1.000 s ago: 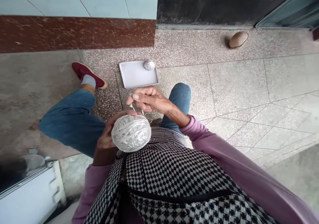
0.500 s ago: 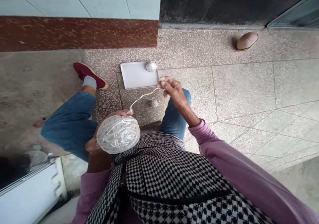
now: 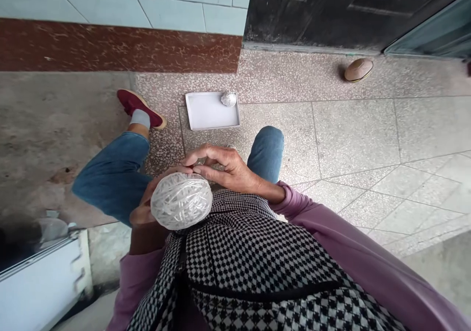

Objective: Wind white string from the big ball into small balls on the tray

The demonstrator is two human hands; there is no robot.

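Note:
A large ball of white, shiny plastic twine (image 3: 181, 201) rests in my left hand (image 3: 147, 196), whose fingers curl around its far side. My right hand (image 3: 230, 168) is bent over to it, thumb and forefinger together at the left fingertips by the ball's upper edge. The strand between those fingertips is mostly hidden now. Beyond the hands a shallow white tray (image 3: 204, 112) lies on the floor, a small ball of white twine (image 3: 228, 99) in its far right corner. Another small pale bundle (image 3: 231, 146) barely shows behind my right hand.
My knees (image 3: 268, 147) frame the work area, and a red shoe (image 3: 142, 106) is left of the tray. A tan rounded object (image 3: 358, 69) lies by the dark door (image 3: 312, 16). A white panel-like box (image 3: 47, 282) stands at lower left. Tiled wall (image 3: 121, 4) rises at the back.
My right hand has come from near the tray, left and down, to my left fingertips. The strand stretched between the hands no longer shows. The large ball stays in my left hand.

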